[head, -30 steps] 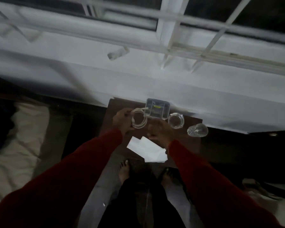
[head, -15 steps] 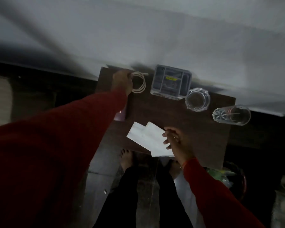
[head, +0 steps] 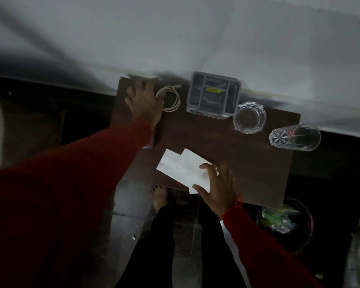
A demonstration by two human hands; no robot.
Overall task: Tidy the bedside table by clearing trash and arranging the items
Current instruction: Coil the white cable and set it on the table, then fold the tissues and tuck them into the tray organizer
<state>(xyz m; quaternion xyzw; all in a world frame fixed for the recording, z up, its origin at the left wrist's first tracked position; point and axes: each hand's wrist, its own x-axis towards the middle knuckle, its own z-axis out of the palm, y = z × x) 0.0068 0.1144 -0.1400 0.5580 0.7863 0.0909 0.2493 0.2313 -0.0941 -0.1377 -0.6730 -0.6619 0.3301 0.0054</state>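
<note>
Along the far edge of the surface [head: 226,154], from left to right, lie a coiled cable [head: 171,98], a divided tray [head: 214,95], an ashtray [head: 249,117] and a drinking glass [head: 295,136] on its side at the right edge. Near the front edge, left of centre, lie overlapping papers [head: 182,169]. A bin [head: 287,227] stands on the floor at the surface's near right corner.

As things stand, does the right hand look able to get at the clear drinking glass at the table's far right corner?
Probably yes. The right hand rests open on the white papers, and only bare tabletop lies between it and the glass. The ashtray sits off that path.
</note>
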